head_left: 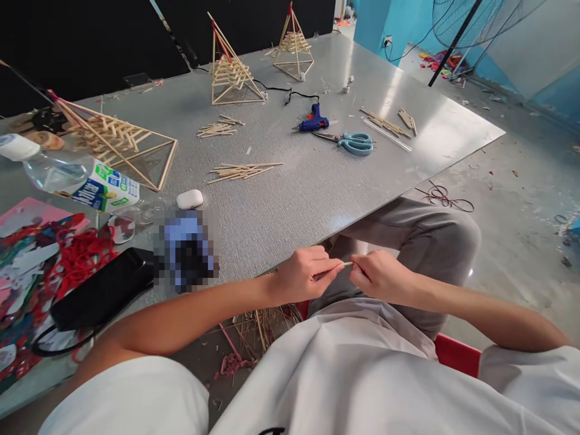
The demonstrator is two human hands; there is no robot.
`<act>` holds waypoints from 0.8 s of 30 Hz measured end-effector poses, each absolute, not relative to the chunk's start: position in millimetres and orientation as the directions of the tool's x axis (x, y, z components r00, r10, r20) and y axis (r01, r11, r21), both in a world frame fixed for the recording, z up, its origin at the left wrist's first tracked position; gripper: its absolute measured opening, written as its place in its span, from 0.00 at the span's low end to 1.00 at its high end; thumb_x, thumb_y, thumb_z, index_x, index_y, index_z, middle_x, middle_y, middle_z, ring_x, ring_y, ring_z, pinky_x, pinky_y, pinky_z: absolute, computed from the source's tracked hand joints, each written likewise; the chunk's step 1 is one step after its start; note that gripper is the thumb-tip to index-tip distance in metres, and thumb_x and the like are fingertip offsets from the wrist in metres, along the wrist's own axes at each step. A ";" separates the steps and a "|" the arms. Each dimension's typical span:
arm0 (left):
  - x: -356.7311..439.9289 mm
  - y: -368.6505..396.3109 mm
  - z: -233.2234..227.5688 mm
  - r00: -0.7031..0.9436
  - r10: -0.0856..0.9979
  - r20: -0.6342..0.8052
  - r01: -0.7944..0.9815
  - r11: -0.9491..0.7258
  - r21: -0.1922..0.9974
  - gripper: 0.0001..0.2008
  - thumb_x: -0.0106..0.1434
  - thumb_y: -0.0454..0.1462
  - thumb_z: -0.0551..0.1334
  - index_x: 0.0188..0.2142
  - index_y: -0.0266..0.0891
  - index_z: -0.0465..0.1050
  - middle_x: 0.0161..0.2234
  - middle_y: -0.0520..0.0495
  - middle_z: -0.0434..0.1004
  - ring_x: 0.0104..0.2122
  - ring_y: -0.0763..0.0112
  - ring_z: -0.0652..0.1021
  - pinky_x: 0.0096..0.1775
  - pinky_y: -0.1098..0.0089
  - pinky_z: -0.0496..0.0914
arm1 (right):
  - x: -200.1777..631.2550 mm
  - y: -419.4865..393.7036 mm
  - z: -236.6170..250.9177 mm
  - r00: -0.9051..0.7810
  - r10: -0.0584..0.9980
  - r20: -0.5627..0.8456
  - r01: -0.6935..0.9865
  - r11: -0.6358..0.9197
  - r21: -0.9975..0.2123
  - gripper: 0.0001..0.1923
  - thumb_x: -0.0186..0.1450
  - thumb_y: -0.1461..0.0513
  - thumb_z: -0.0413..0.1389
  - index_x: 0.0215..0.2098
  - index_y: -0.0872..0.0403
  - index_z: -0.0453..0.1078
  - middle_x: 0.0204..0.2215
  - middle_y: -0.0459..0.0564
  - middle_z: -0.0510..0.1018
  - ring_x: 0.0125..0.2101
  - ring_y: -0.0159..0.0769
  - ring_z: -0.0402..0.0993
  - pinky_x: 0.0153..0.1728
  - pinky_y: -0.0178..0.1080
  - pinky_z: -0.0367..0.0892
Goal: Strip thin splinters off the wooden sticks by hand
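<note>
A thin stick [347, 264] is pinched at both ends between the left hand [301, 278] and right hand [378, 278], below the table edge [362, 217]. Snapping or trimming seems underway; steady opposing pressure is needed next.

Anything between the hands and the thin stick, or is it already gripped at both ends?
Nothing in the way. The left hand and right hand each pinch an end of the stick, held over the lap, just off the table edge.
</note>
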State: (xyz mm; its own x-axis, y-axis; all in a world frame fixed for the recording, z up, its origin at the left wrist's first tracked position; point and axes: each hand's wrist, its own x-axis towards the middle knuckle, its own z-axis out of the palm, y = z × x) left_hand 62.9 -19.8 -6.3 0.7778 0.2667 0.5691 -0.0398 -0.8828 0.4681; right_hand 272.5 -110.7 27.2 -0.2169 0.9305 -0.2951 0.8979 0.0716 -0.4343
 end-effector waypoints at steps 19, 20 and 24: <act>46.5 -56.3 -25.9 0.956 0.008 0.294 0.030 -0.997 -0.071 0.12 0.69 0.24 0.57 0.30 0.36 0.70 0.25 0.48 0.70 0.26 0.65 0.70 0.27 0.64 0.62 | 258.4 -123.4 -47.5 -0.347 0.804 -0.483 0.647 -0.168 -0.744 0.19 0.70 0.66 0.47 0.22 0.51 0.50 0.18 0.39 0.52 0.23 0.29 0.49 0.27 0.39 0.46; 46.3 -55.9 -25.3 0.958 0.020 0.285 0.030 -0.999 -0.030 0.12 0.70 0.24 0.56 0.31 0.37 0.70 0.25 0.48 0.70 0.26 0.65 0.70 0.27 0.63 0.62 | 259.9 -125.9 -47.1 -0.364 0.803 -0.473 0.622 -0.168 -0.764 0.18 0.70 0.65 0.46 0.22 0.50 0.50 0.18 0.39 0.52 0.23 0.29 0.49 0.27 0.39 0.47; 47.7 -55.6 -22.1 0.942 0.052 0.333 0.017 -0.994 0.108 0.12 0.73 0.27 0.56 0.33 0.37 0.72 0.24 0.50 0.69 0.25 0.65 0.69 0.27 0.62 0.63 | 268.1 -138.0 -40.1 -0.415 0.809 -0.416 0.524 -0.160 -0.836 0.16 0.69 0.64 0.47 0.24 0.49 0.49 0.19 0.38 0.51 0.23 0.29 0.49 0.27 0.38 0.49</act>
